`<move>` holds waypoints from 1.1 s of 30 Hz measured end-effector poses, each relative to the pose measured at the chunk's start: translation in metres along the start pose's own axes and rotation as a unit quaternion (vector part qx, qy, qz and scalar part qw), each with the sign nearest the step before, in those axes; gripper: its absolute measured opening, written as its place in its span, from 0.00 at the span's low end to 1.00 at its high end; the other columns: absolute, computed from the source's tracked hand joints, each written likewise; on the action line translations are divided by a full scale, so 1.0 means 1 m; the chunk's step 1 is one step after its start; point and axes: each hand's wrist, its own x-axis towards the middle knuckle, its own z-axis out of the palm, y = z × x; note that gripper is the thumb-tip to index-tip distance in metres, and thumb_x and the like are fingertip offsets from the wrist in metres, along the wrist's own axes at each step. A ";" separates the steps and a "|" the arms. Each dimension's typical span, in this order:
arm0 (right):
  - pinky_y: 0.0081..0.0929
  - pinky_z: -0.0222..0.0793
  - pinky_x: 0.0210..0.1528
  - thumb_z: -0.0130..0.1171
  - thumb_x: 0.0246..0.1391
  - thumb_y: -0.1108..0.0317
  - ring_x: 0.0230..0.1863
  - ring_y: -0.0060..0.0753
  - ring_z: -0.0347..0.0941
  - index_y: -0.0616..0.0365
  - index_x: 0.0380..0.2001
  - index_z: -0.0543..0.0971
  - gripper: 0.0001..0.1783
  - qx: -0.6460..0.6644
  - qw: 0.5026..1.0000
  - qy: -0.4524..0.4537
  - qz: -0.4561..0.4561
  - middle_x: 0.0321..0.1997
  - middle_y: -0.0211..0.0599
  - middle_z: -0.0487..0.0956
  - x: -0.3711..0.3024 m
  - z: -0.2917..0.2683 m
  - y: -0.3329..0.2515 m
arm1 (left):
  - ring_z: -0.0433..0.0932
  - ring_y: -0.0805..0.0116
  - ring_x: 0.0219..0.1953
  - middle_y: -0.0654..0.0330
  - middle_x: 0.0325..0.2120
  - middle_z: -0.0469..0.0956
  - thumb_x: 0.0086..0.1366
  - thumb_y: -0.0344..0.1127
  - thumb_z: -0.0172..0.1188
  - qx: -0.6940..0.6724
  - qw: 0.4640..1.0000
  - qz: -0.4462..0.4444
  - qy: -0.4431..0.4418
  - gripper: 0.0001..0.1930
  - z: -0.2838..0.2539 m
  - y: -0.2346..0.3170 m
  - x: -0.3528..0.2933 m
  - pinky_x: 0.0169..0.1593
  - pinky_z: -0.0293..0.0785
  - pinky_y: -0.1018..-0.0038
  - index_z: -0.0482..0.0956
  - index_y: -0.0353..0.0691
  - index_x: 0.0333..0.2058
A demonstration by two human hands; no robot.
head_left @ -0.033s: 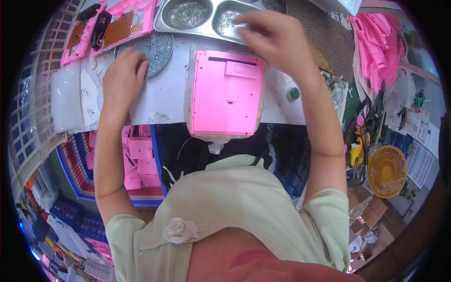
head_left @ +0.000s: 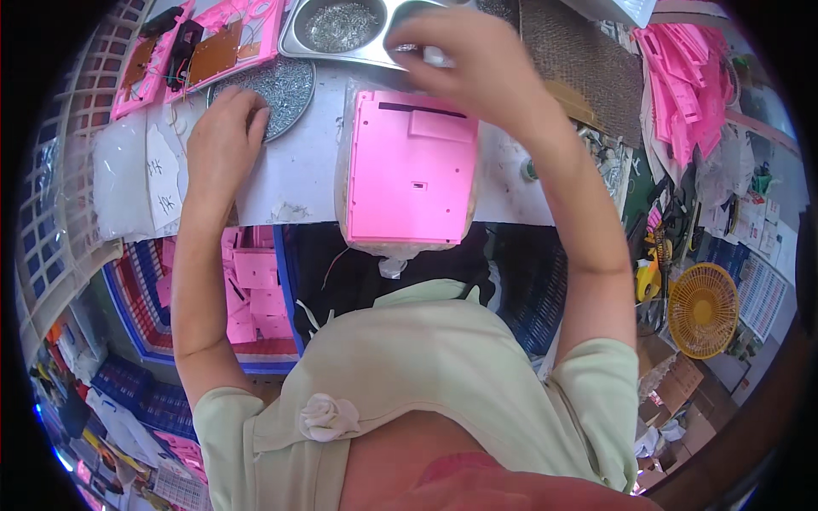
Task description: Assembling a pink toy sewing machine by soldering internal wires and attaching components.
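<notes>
My left hand (head_left: 223, 140) rests at the near edge of a round dish (head_left: 294, 106) full of small grey metal screws. Its fingers are curled down at the screws, and the fingertips are hidden. My right hand (head_left: 477, 72) hovers above the right compartment of a metal tray (head_left: 388, 17), slightly blurred, index finger and thumb apart; I see nothing held. Small shiny metal parts (head_left: 341, 27) fill the tray's left compartment. Between my arms a flat pink plastic housing (head_left: 413, 179) lies on a plastic-wrapped pad (head_left: 343, 213) at the table's front edge.
Pink housings with brown boards and wires (head_left: 213, 55) stand at the back left. Pink plastic parts (head_left: 686, 85) are piled at the far right. A small green-capped bottle (head_left: 528, 169) is partly behind my right forearm. Under the table, a blue crate (head_left: 153, 345) holds more pink parts.
My right hand has moved left over the tray, and its forearm now covers more of the green-capped bottle. My left hand and the pink housing have stayed in place.
</notes>
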 end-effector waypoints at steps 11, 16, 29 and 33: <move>0.39 0.81 0.34 0.62 0.55 0.66 0.41 0.40 0.86 0.52 0.38 0.88 0.10 -0.226 0.913 -0.317 -0.119 0.38 0.37 0.87 0.090 0.081 -0.042 | 0.80 0.50 0.35 0.53 0.32 0.80 0.69 0.40 0.62 0.014 0.997 -0.045 0.056 0.10 0.007 0.001 -0.001 0.39 0.74 0.59 0.78 0.38 0.37; 0.41 0.82 0.35 0.58 0.55 0.71 0.39 0.45 0.86 0.55 0.33 0.87 0.09 -0.190 0.943 -0.240 -0.129 0.35 0.41 0.86 0.084 0.095 -0.040 | 0.82 0.74 0.33 0.59 0.31 0.84 0.66 0.31 0.65 -0.225 0.965 -0.125 0.046 0.08 0.003 -0.013 -0.001 0.39 0.76 0.74 0.82 0.34 0.41; 0.22 0.78 0.40 0.65 0.58 0.71 0.35 0.22 0.81 0.62 0.38 0.85 0.07 0.257 0.943 0.009 0.213 0.34 0.34 0.84 -0.078 -0.023 -0.027 | 0.83 0.70 0.36 0.57 0.33 0.83 0.70 0.26 0.61 -0.455 0.878 -0.148 -0.002 0.06 -0.013 0.054 -0.058 0.43 0.81 0.75 0.81 0.27 0.41; 0.22 0.75 0.43 0.69 0.53 0.75 0.41 0.26 0.79 0.61 0.40 0.86 0.10 0.316 0.898 0.079 0.295 0.38 0.37 0.83 -0.135 -0.004 -0.042 | 0.82 0.69 0.31 0.58 0.28 0.82 0.65 0.27 0.66 -0.366 0.927 -0.041 -0.069 0.05 -0.010 0.106 -0.064 0.35 0.78 0.74 0.82 0.32 0.37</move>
